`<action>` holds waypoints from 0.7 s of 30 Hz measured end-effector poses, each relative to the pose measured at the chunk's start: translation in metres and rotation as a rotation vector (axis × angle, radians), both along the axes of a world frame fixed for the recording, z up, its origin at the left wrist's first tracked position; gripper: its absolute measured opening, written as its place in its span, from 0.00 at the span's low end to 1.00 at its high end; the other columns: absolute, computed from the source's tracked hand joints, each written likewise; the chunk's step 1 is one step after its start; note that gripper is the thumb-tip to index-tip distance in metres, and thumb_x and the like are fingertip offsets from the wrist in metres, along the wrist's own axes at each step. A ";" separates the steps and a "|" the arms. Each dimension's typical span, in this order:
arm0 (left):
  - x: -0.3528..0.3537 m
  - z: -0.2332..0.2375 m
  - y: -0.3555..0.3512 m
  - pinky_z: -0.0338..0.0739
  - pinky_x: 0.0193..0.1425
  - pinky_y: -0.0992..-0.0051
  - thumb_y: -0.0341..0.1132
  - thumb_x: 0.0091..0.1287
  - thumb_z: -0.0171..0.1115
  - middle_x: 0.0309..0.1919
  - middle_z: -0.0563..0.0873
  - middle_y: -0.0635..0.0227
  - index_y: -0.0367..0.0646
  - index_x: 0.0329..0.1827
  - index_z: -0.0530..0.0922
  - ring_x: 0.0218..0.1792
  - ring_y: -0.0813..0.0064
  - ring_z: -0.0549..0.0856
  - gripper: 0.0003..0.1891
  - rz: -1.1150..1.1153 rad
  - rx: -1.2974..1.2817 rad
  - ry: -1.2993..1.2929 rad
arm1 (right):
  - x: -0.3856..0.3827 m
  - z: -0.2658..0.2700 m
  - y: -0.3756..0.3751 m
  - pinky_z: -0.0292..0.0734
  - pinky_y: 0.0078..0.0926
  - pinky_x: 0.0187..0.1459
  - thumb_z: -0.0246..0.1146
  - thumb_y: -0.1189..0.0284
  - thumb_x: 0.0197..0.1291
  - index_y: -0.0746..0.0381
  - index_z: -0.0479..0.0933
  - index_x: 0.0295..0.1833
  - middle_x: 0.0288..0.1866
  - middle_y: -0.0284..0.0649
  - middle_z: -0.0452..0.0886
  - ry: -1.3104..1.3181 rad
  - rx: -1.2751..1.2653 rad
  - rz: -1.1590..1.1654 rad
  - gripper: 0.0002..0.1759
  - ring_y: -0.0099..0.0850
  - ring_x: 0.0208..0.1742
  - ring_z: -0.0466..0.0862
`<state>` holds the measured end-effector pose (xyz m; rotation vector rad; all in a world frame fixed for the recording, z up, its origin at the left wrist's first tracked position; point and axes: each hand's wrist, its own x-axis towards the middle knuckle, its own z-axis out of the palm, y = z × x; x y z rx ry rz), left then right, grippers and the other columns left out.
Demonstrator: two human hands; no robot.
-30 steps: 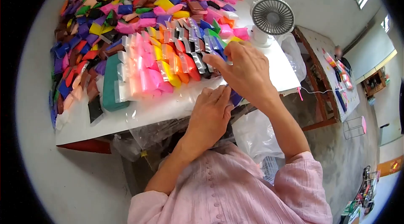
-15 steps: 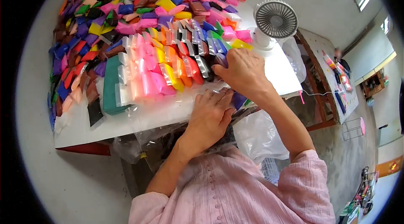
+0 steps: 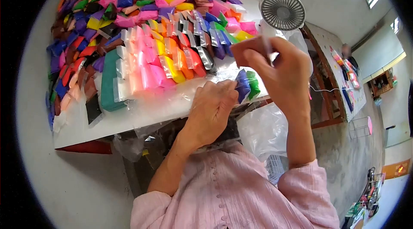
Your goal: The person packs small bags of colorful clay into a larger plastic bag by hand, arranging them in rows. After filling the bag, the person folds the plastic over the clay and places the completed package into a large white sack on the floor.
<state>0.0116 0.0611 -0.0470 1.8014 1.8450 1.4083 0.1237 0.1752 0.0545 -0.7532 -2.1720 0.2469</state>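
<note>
Raised over the table's right side, my right hand [image 3: 286, 67] is closed on a brown packet [image 3: 247, 50], pinched between thumb and fingers. My left hand [image 3: 211, 110] is at the table's front edge, fingers curled on a clear plastic bag [image 3: 226, 75]. Right by its fingertips are a blue-purple packet [image 3: 243, 86] and a green packet [image 3: 253, 85]. Behind the hands, rows of clear-edged packets stand grouped by colour, among them pink packets [image 3: 150, 67], a yellow packet [image 3: 173, 70] and a red packet [image 3: 196, 62].
A heap of mixed coloured packets [image 3: 124, 1] covers the back and left of the white table [image 3: 81, 132]. A teal block [image 3: 111, 80] borders the rows. A white fan [image 3: 282, 11] stands at the right. Clear plastic [image 3: 264, 130] hangs below the front edge. Another person [image 3: 346, 52] is far right.
My right hand has lifted from the row ends and moved right, now with a brown packet. My left hand stays near the front edge; the blue-purple and green packets beside it show more.
</note>
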 end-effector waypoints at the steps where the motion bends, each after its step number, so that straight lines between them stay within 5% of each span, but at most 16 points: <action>1: 0.003 -0.001 0.001 0.65 0.56 0.58 0.56 0.81 0.31 0.44 0.82 0.54 0.39 0.53 0.79 0.43 0.51 0.74 0.32 0.031 0.048 -0.033 | 0.012 0.005 -0.012 0.74 0.25 0.29 0.71 0.67 0.52 0.65 0.85 0.37 0.24 0.41 0.82 0.079 -0.083 0.028 0.12 0.27 0.24 0.81; 2: 0.004 -0.002 0.003 0.65 0.56 0.58 0.57 0.81 0.30 0.44 0.82 0.54 0.39 0.53 0.79 0.43 0.51 0.74 0.32 -0.005 0.052 -0.111 | 0.023 0.007 -0.025 0.74 0.27 0.28 0.71 0.67 0.52 0.67 0.84 0.36 0.25 0.42 0.83 0.158 -0.167 0.056 0.13 0.29 0.23 0.80; 4: 0.002 -0.006 0.007 0.66 0.56 0.59 0.58 0.81 0.28 0.45 0.83 0.54 0.39 0.51 0.80 0.44 0.51 0.74 0.35 -0.055 0.057 -0.222 | 0.042 -0.009 -0.045 0.72 0.18 0.28 0.72 0.72 0.54 0.67 0.84 0.40 0.26 0.34 0.83 0.219 -0.440 0.074 0.11 0.15 0.26 0.77; 12: -0.006 -0.015 0.005 0.73 0.60 0.66 0.68 0.76 0.25 0.47 0.87 0.56 0.34 0.56 0.80 0.48 0.61 0.83 0.45 -0.221 -0.065 -0.550 | 0.039 -0.061 -0.055 0.76 0.20 0.32 0.73 0.73 0.56 0.71 0.82 0.46 0.34 0.39 0.85 0.310 -0.695 0.187 0.16 0.20 0.31 0.81; 18: 0.003 0.012 -0.004 0.77 0.62 0.70 0.72 0.74 0.27 0.43 0.89 0.58 0.27 0.63 0.76 0.45 0.70 0.87 0.50 -0.235 -0.130 -0.793 | 0.032 -0.073 -0.065 0.78 0.32 0.30 0.73 0.73 0.52 0.68 0.81 0.48 0.35 0.45 0.83 0.179 -0.295 0.074 0.18 0.38 0.28 0.83; 21: -0.002 0.013 -0.006 0.74 0.65 0.70 0.69 0.76 0.26 0.41 0.89 0.57 0.25 0.61 0.76 0.43 0.71 0.87 0.48 -0.245 -0.124 -0.674 | 0.031 -0.079 -0.067 0.79 0.35 0.32 0.72 0.72 0.52 0.66 0.80 0.49 0.36 0.45 0.83 0.147 -0.183 0.037 0.19 0.41 0.31 0.84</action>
